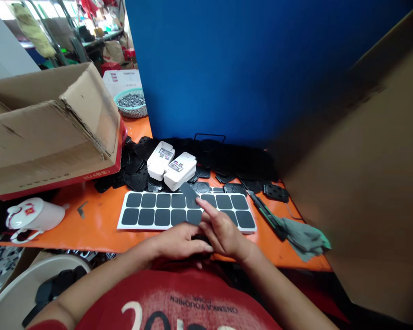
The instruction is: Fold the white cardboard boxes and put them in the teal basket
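A white sheet of dark grey rounded-square stickers (146, 200) lies flat on the orange table. My right hand (225, 231) is over its near edge, index finger stretched out. At that fingertip is a loose dark grey sticker (189, 194), tilted above the sheet. My left hand (181, 240) is beside the right one, close to my body, with its fingers curled around a black piece (201, 237) that is mostly hidden. The fingers of the right hand also come against this piece.
Two stacks of small white boxes (181, 170) stand behind the sheet among black flat parts (136, 181). A utility knife (266, 213) and a grey-green glove (304, 238) lie right. Left are a cardboard box (48, 142) and white lidded mug (37, 214). A blue panel (209, 68) rises behind.
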{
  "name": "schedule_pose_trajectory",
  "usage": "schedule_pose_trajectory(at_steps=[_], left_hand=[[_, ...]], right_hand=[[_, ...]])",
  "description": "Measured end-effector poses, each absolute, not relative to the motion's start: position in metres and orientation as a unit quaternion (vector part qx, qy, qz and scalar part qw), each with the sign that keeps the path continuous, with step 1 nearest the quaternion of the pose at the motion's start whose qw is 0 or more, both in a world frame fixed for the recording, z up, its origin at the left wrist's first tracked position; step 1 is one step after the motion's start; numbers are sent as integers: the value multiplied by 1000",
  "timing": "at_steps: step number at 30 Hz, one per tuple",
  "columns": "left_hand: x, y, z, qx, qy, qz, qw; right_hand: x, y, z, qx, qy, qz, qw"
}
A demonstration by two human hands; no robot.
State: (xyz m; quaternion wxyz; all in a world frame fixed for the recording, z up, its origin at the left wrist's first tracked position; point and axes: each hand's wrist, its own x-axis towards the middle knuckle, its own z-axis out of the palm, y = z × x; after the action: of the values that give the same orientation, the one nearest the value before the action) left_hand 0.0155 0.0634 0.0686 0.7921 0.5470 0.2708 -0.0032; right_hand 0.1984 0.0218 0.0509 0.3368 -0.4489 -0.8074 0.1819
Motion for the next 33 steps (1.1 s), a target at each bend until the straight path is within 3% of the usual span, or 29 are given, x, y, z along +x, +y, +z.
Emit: schedule_pose_trajectory(at_steps=[5, 8, 13, 16, 19, 22, 33], left_hand=[[25, 61, 54, 595, 360, 33, 718], [23, 61, 47, 530, 329, 28, 781], [27, 54, 26, 355, 336, 49, 871], [26, 56, 14, 248, 364, 105, 891], [22, 60, 7, 186, 376, 123, 899], [19, 60, 6, 126, 396, 113, 903], [31, 45, -10, 130, 500, 192, 834]], right_hand=[[195, 30, 37, -483, -834, 31, 265], [195, 32, 38, -421, -866, 43, 266], [196, 30, 60, -452, -780, 61, 429], [204, 19, 64, -528, -643, 129, 540], [213, 2, 49, -582, -486, 281, 589], [215, -17, 31, -608, -365, 391, 587], [192, -39, 18, -642, -210, 507, 535]])
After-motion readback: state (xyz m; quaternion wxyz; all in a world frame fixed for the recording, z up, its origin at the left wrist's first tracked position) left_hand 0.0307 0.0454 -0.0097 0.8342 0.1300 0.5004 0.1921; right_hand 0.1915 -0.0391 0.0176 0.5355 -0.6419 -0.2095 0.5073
